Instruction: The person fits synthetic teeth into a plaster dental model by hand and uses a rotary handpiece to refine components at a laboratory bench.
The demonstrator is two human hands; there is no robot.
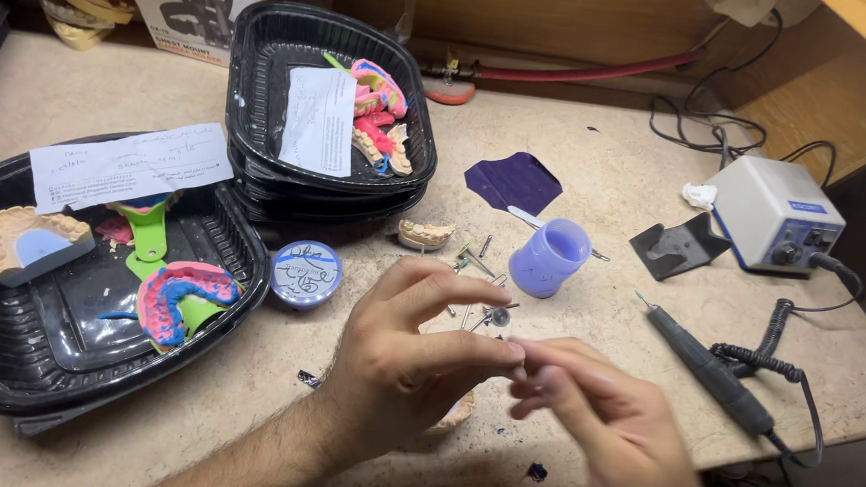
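- At bench centre, just above the worktop: left hand (401, 357) and right hand (602, 424) meet fingertip to fingertip.
- Left hand: thumb and forefinger pinched nearly closed, other fingers fanned out. Right hand: fingertips bunched toward the same spot, motion-blurred.
- Whatever sits between the fingertips is too small and blurred to make out. Can't tell if either hand really has hold of something.
- Nearest loose parts: small metal pins (479, 266) and a small clear bead (499, 318) scattered on the bench just beyond the fingertips.
- Handling call on the pins: light, stiff, slick metal, likely to roll or flick away. Best pinched mid-shaft with fingertip pads, low over the bench.
- Plaster piece (455, 413) lies under the left hand, mostly hidden. Looks brittle; would grip it by the thick base.
- Lilac rubber cup (549, 258) lies tipped on its side behind the pins, a thin metal tool (527, 217) partly behind it, dark purple sheet (513, 181) further back.
- Small plaster teeth model (425, 234) near the cup; round lidded tin (306, 274) to its left.
- Left: black tray (5, 368) with a paper slip (127, 165), a plaster jaw model (27, 241), a green impression tray (148, 231) and a pink-and-blue one (181, 296).
- Back: stacked black trays (261, 113) with another slip and pink models.
- Right: handpiece (711, 371) lying flat, coiled cable (778, 340) to grey control box (775, 214); black stand (678, 247) beside the box.
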